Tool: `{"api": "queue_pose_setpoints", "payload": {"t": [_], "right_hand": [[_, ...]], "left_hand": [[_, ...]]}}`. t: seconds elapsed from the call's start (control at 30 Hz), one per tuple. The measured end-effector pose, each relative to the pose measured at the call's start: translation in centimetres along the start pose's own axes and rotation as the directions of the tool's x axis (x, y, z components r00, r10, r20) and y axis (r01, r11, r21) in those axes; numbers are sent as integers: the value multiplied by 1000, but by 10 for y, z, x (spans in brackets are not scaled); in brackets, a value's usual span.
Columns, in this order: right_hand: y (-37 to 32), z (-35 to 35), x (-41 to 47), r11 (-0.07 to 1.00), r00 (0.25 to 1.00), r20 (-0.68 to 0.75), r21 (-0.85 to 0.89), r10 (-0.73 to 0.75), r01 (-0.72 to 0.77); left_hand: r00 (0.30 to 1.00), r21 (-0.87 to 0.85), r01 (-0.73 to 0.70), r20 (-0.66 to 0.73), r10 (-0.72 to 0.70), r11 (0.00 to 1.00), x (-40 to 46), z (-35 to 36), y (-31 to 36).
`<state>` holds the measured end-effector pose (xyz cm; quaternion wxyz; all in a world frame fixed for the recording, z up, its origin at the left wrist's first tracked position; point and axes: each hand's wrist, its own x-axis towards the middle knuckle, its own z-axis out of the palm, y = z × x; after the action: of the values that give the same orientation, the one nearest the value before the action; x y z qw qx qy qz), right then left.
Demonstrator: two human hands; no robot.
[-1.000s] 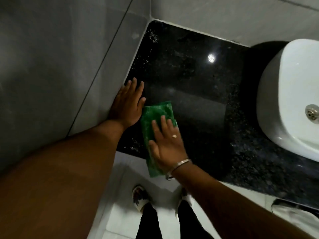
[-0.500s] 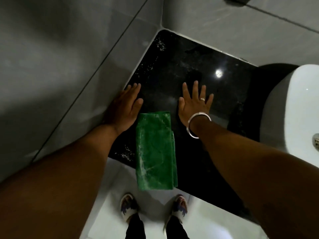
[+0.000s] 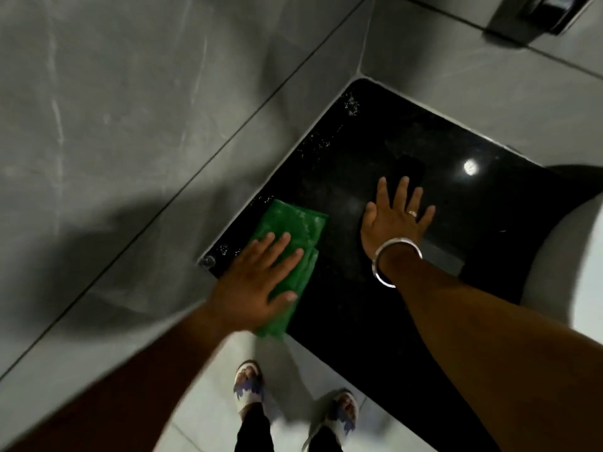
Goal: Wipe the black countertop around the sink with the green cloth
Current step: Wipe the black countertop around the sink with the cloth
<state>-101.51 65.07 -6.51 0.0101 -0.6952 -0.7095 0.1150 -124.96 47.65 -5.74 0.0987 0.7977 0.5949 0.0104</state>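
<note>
The left hand (image 3: 257,285) lies flat, fingers spread, pressing on the green cloth (image 3: 288,256), which sits folded at the near left corner of the black countertop (image 3: 375,305), close to the grey wall (image 3: 130,125). The right hand (image 3: 393,220) rests open-palmed on bare stone beside it, gripping nothing, a silver bangle (image 3: 391,256) on its wrist. The white sink (image 3: 561,265) stands at the right

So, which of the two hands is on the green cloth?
The left hand, pressed flat on the green cloth near the wall. The right hand, with ring and bracelet, lies on bare countertop.
</note>
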Motion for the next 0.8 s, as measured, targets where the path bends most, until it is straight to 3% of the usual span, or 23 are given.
{"api": "queue_pose_setpoints", "payload": {"t": [0.13,0.33,0.53,0.8], "right_hand": [[0,3,-1,1000,1000,-4,-9,-2,2],[-2,2,-3,1000,1000,4,-24,-12,12],[-1,-1,-3,1000,1000,3,-15,-8,8],[-4,-8,-7,1000,999,37,-9,2,-2]], "left_hand": [[988,170,-141,91,127,975,-13,-15,-65],[995,124,29,87,-40,992,43,-24,-48],[998,113,45,42,-50,993,125,-39,-36],[992,77,121,25,-124,990,-13,-17,-36]]}}
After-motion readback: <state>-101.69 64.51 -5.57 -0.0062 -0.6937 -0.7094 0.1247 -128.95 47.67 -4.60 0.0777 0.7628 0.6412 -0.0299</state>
